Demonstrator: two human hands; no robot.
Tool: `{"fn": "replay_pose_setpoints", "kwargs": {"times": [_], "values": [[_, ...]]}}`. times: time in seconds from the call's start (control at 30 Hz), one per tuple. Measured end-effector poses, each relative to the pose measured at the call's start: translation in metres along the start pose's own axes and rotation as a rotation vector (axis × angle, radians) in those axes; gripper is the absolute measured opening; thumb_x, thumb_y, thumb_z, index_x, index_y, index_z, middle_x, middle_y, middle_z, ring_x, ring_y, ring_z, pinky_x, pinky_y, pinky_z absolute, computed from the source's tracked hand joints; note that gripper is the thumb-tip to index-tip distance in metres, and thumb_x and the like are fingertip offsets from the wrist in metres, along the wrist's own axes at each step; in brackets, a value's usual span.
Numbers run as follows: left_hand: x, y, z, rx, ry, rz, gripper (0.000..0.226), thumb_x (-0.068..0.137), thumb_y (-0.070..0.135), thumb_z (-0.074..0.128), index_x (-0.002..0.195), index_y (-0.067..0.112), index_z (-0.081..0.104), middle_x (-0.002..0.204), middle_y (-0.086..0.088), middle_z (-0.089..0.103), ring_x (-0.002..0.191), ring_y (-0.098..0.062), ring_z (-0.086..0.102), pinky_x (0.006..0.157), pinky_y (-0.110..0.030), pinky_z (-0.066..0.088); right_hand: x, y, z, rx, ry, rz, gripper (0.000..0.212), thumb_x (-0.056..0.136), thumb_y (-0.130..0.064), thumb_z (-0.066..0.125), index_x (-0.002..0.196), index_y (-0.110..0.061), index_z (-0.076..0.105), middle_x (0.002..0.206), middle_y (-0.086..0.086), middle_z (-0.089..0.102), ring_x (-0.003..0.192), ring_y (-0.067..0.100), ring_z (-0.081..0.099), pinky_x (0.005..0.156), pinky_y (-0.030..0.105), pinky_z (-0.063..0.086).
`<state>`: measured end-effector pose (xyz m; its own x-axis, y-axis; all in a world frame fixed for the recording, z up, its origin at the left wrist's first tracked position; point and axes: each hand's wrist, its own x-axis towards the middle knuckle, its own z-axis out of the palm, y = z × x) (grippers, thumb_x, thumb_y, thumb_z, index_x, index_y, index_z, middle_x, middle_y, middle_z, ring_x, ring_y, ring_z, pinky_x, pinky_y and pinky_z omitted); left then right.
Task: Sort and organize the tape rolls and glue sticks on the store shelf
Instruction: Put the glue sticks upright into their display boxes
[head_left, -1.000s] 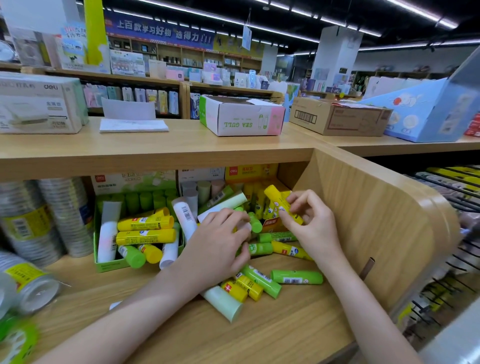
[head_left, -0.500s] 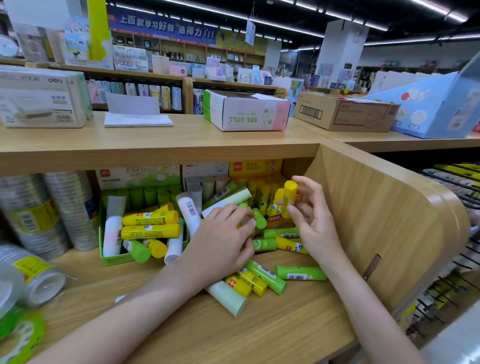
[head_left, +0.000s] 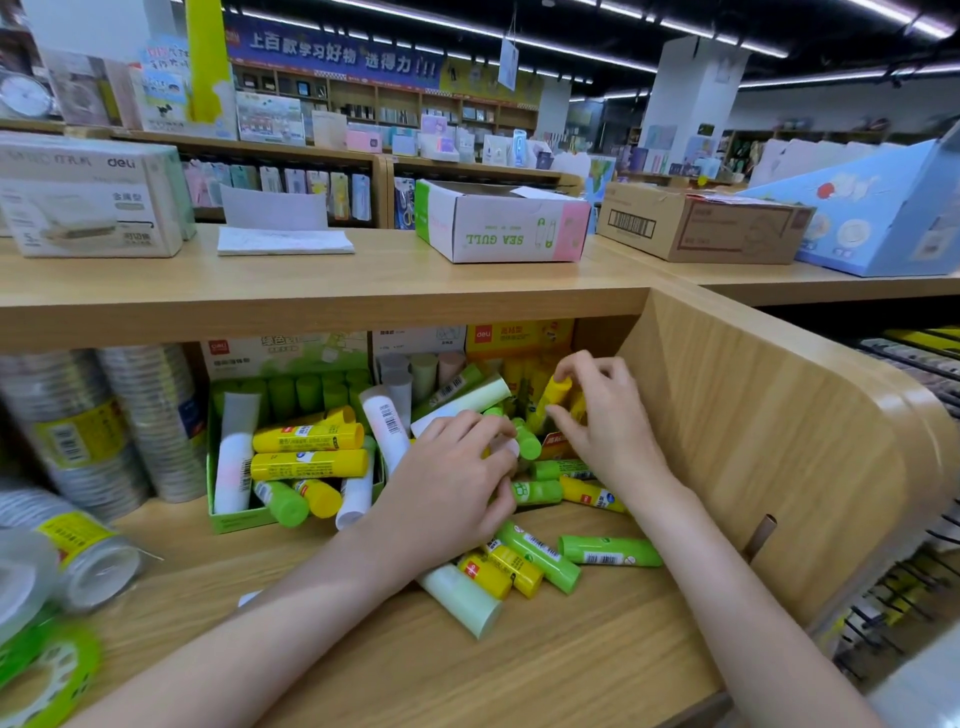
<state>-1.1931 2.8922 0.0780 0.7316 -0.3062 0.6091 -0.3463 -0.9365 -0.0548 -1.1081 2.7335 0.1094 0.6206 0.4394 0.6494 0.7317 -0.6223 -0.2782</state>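
The right hand (head_left: 602, 415) pinches a yellow glue stick (head_left: 553, 397) between thumb and fingertips, holding it nearly upright with its cap end up and its long axis leaning slightly right, over the yellow display box (head_left: 519, 340) at the back right of the lower shelf (head_left: 467, 665). The left hand (head_left: 452, 483) rests curled on the heap of loose sticks in the middle of the shelf, fingers bent together round a small white-capped stick (head_left: 506, 447); how firmly it grips cannot be told. In front of that hand lie several sticks on their sides: a pale green tube (head_left: 462, 597) pointing toward the near right, two short yellow ones (head_left: 498, 569) beside it, and a green stick (head_left: 610, 552) lying crosswise, long axis left to right. The green tray (head_left: 234, 519) to the left holds two yellow sticks (head_left: 309, 449) lying crosswise over white and green ones. Stacks of clear tape rolls (head_left: 104, 421) stand at the far left
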Motion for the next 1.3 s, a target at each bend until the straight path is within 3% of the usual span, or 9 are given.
{"fn": "replay_pose_setpoints", "kwargs": {"times": [0.1, 0.27, 0.53, 0.67, 0.73, 0.83, 0.9, 1.07, 1.3], "values": [[0.000, 0.000, 0.000, -0.002, -0.003, 0.000, 0.023, 0.080, 0.025, 0.043, 0.079, 0.013, 0.062, 0.101, -0.004, 0.062, 0.090, -0.023, 0.057, 0.077, -0.031, 0.036, 0.002, -0.004, 0.000, -0.073, -0.108, 0.075, 0.024, 0.085, -0.012, 0.064, 0.105, -0.012, 0.052, 0.085, -0.011, 0.035, 0.107, 0.022, 0.037, 0.091, 0.038, 0.034], [0.000, 0.000, 0.000, -0.006, 0.007, 0.002, 0.022, 0.080, 0.024, 0.043, 0.079, 0.012, 0.062, 0.101, -0.004, 0.062, 0.090, -0.023, 0.056, 0.076, -0.031, 0.036, 0.005, 0.003, 0.006, -0.179, -0.029, 0.028, 0.021, 0.081, -0.001, 0.062, 0.101, -0.008, 0.065, 0.104, 0.010, 0.059, 0.110, 0.034, 0.045, 0.088, 0.048, 0.040], [-0.002, 0.001, -0.001, -0.010, 0.001, -0.008, 0.021, 0.079, 0.023, 0.043, 0.079, 0.013, 0.061, 0.101, -0.004, 0.062, 0.089, -0.023, 0.057, 0.075, -0.030, 0.035, -0.004, 0.009, -0.005, -0.095, -0.141, 0.068, 0.041, 0.089, 0.002, 0.048, 0.126, -0.011, 0.056, 0.136, 0.016, 0.038, 0.125, 0.027, 0.035, 0.105, 0.032, 0.032], [-0.001, -0.001, 0.000, -0.008, 0.013, -0.003, 0.022, 0.080, 0.023, 0.043, 0.080, 0.013, 0.062, 0.101, -0.004, 0.062, 0.089, -0.022, 0.056, 0.075, -0.030, 0.037, -0.026, 0.008, -0.030, -0.061, -0.029, -0.011, 0.030, 0.086, -0.002, 0.058, 0.114, -0.011, 0.061, 0.110, 0.004, 0.055, 0.103, 0.019, 0.051, 0.089, 0.020, 0.038], [-0.001, -0.001, 0.001, -0.010, 0.012, 0.001, 0.024, 0.080, 0.024, 0.042, 0.080, 0.013, 0.063, 0.100, -0.003, 0.062, 0.090, -0.021, 0.056, 0.074, -0.031, 0.041, -0.032, 0.006, -0.041, -0.181, -0.187, -0.025, 0.018, 0.086, -0.011, 0.061, 0.103, -0.014, 0.064, 0.097, 0.000, 0.060, 0.093, 0.019, 0.052, 0.081, 0.027, 0.041], [-0.001, -0.001, 0.002, -0.020, 0.008, 0.001, 0.025, 0.081, 0.024, 0.041, 0.080, 0.012, 0.063, 0.100, -0.004, 0.062, 0.090, -0.022, 0.056, 0.073, -0.033, 0.045, -0.034, 0.001, -0.041, -0.386, -0.623, 0.095, 0.027, 0.089, -0.025, 0.057, 0.115, -0.020, 0.056, 0.110, 0.005, 0.060, 0.103, 0.024, 0.055, 0.082, 0.033, 0.046], [-0.001, 0.000, 0.002, -0.027, 0.003, 0.002, 0.025, 0.081, 0.024, 0.041, 0.080, 0.012, 0.063, 0.100, -0.004, 0.062, 0.089, -0.023, 0.057, 0.072, -0.033, 0.046, -0.035, 0.000, -0.035, -0.421, -0.686, 0.120, 0.031, 0.089, -0.023, 0.056, 0.118, -0.021, 0.046, 0.110, 0.010, 0.059, 0.100, 0.030, 0.057, 0.079, 0.035, 0.048], [-0.001, 0.000, 0.001, -0.022, 0.008, -0.001, 0.025, 0.080, 0.025, 0.041, 0.079, 0.012, 0.063, 0.099, -0.005, 0.063, 0.088, -0.023, 0.057, 0.074, -0.033, 0.041, -0.032, 0.006, -0.043, -0.171, -0.532, 0.105, 0.029, 0.086, -0.013, 0.061, 0.107, -0.024, 0.045, 0.105, 0.005, 0.061, 0.097, 0.025, 0.059, 0.084, 0.040, 0.048], [-0.001, 0.000, 0.000, -0.031, 0.005, 0.012, 0.028, 0.080, 0.024, 0.041, 0.080, 0.010, 0.065, 0.099, -0.006, 0.063, 0.088, -0.025, 0.059, 0.071, -0.034, 0.048, -0.035, -0.002, -0.049, 0.332, -0.290, 0.061, 0.045, 0.082, 0.005, 0.062, 0.091, -0.035, 0.042, 0.093, -0.008, 0.062, 0.093, 0.006, 0.062, 0.090, 0.028, 0.050]]}}
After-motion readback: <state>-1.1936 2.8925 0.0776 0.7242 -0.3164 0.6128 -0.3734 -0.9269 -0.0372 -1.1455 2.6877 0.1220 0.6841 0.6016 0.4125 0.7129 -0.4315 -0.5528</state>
